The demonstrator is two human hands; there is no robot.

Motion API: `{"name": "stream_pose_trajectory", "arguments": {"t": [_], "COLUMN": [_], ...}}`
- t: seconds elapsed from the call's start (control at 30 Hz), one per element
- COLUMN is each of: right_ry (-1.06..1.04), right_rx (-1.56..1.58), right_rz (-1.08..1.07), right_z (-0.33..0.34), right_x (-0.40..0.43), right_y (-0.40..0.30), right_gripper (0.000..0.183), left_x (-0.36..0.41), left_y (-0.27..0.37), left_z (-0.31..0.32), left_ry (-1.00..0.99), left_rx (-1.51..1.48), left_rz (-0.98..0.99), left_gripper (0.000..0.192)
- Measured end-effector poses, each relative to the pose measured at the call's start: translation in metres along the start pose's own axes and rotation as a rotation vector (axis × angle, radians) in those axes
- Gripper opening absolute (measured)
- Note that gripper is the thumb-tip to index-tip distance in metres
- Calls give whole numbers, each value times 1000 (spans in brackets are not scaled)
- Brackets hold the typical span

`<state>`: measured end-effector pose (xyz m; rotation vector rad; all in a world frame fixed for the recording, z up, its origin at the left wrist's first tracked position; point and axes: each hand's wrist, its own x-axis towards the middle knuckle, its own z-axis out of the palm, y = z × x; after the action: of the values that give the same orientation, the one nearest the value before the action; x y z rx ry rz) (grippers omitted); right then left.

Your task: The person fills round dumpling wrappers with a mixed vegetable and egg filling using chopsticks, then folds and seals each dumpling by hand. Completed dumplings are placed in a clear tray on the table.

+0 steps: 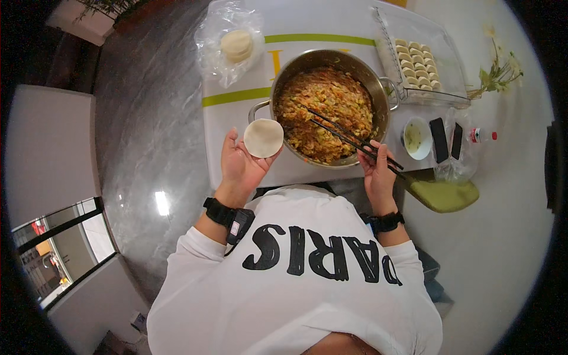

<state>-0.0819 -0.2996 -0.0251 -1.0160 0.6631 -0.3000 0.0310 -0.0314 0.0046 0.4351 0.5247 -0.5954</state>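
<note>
A round dough wrapper [263, 138] lies flat on the fingers of my left hand [243, 163], near the pot's left handle. My right hand [378, 171] grips a pair of dark chopsticks [339, 133], whose tips reach into the chopped filling [326, 106]. That filling, flecked orange and green, lies in a large two-handled steel pot [385, 128] in front of me. Beyond my left hand, a stack of round wrappers [236, 45] rests on a clear plastic bag [207, 57]. Rows of folded dumplings [417, 65] sit in a clear plastic container [443, 44] at the upper right.
Right of the pot stand a white bowl of liquid [417, 138], two black flat objects [438, 140], a clear bag [466, 159] and a bottle with a red cap [483, 135]. A green seat [448, 195] is by the table's near right edge. Flowers [499, 77] stand beyond the container.
</note>
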Motion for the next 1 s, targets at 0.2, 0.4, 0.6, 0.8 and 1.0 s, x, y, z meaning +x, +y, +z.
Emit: {"name": "stream_pose_trajectory", "arguments": {"t": [0.2,0.4,0.6,0.8,1.0], "right_ry": [-60,-90,-201,-229,-191], "right_rx": [-125,-283,-348,-290,-221], "right_rz": [-88,-204,-183,-172,-154], "right_z": [-10,-19,-20,-6,-2], "right_x": [4,4,12,37,45], "right_y": [-20,-29,-28,-9,-2], "right_gripper": [35,29,26,23,21], "left_x": [-3,-3,-5,-9,-7], "left_y": [6,7,8,5,2], "left_z": [-12,-17,-15,-12,-18], "left_ry": [19,-3,-3,-13,3], "left_rx": [15,-8,-21,-48,-47], "left_rz": [34,30,28,-4,-1], "left_gripper": [55,54,54,56,57]}}
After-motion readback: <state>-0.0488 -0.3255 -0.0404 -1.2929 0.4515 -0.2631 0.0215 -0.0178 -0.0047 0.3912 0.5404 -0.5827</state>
